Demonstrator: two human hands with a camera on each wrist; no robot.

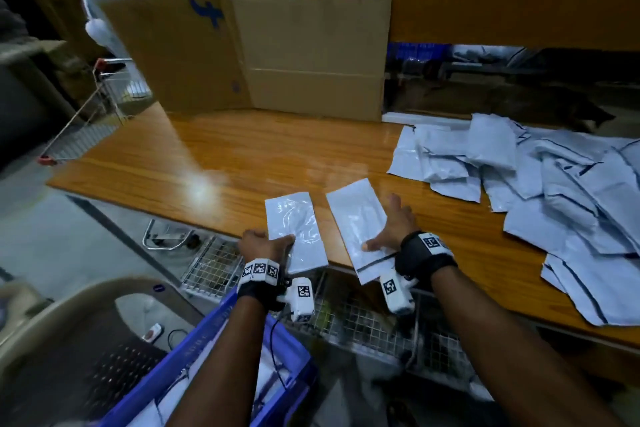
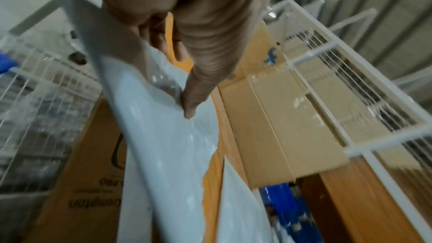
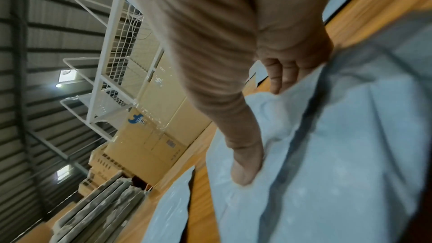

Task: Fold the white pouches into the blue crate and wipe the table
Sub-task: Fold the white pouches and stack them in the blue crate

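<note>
Two folded white pouches lie side by side at the near edge of the wooden table [image 1: 207, 156], both overhanging it. My left hand [image 1: 273, 241] grips the near left corner of the left pouch [image 1: 298, 225], thumb on top and fingers underneath; the left wrist view shows the same hand [image 2: 181, 82] and pouch [image 2: 163, 145]. My right hand [image 1: 388, 232] holds the right pouch [image 1: 356, 215], thumb pressing its top and fingers at its raised right edge, as the right wrist view shows of hand [image 3: 259, 132] and pouch [image 3: 327, 154]. The blue crate [image 1: 207, 354] sits below my left forearm with white pouches inside.
A loose pile of unfolded white pouches [image 1: 554, 184] covers the table's right side. Flattened cardboard [image 1: 277, 55] stands along the back edge. Wire baskets [image 1: 363, 319] sit under the table front, a wire trolley [image 1: 86, 128] at the far left, a plastic chair [image 1: 69, 315] beside the crate.
</note>
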